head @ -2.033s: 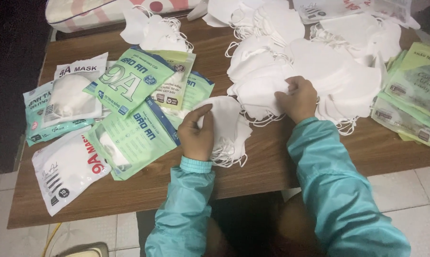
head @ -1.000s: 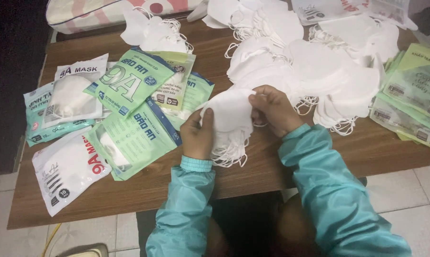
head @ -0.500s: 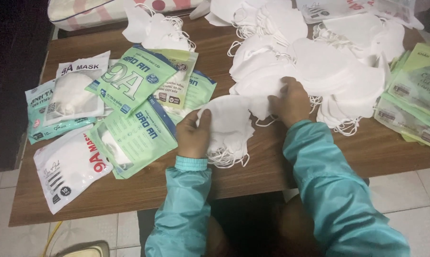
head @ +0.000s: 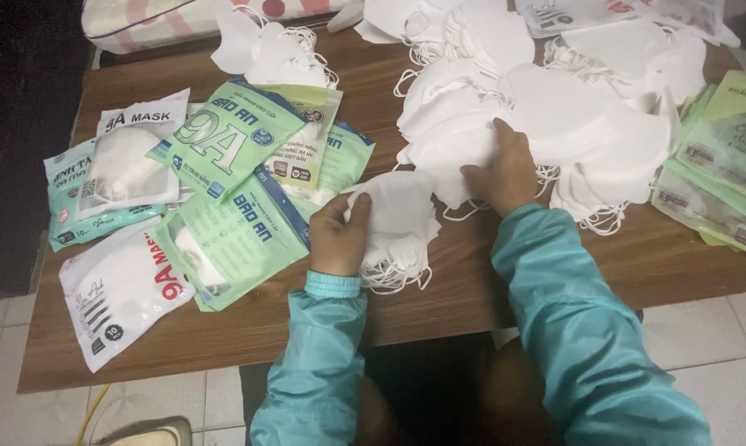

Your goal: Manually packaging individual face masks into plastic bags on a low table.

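Left hand [head: 340,239] at centre frame, fingers curled in a closed grip round the left edge of a small stack of white masks [head: 397,227], ear loops spilling out beneath toward the near edge of the wooden surface [head: 224,330]. Right hand [head: 501,173] just right of centre, palm down, fingers spread flat and open on the near edge of the big heap of loose white masks [head: 554,116]; pressing rather than pinching, nothing lifted. Stack and heap almost touching between the two hands. Teal sleeves [head: 571,322] running down to the bottom of the frame. Left of centre, overlapping green mask packets [head: 232,136], just beside the held stack. Far left, white mask packets [head: 117,285]. Right edge, more green packets [head: 719,165] in a pile. Below, pale floor tiles [head: 703,330]
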